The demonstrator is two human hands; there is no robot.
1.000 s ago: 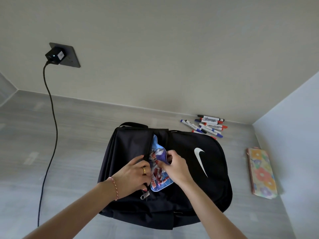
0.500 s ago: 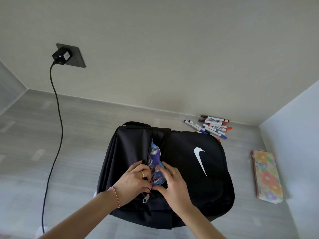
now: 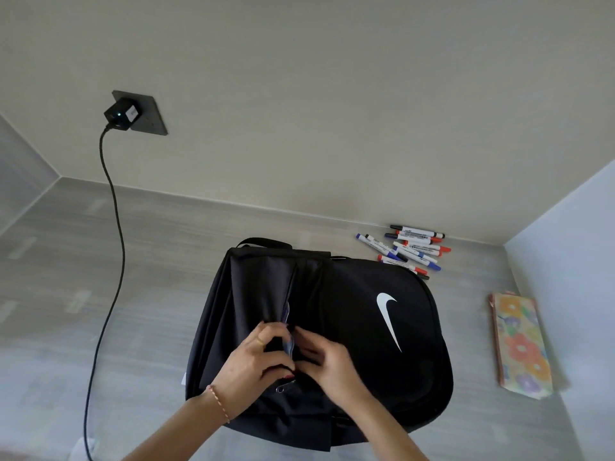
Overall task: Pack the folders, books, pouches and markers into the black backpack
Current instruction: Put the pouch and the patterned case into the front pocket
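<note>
Black fabric backpack (image 3: 349, 327), flat on floor: left hand (image 3: 253, 364) and right hand (image 3: 327, 359) both pinch zip-opening edges, fingers curled; pouch sliver (image 3: 289, 344) between.

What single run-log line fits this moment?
left hand: grips backpack opening | right hand: tucking pouch | markers, floral pouch: unpacked

backpack (image 3: 349, 327) centre on floor; markers (image 3: 407, 249) behind-right by wall; pouch (image 3: 520, 344) right of backpack.

Beaded bracelet (image 3: 219, 401), perhaps gold ring (image 3: 260, 341)
</note>
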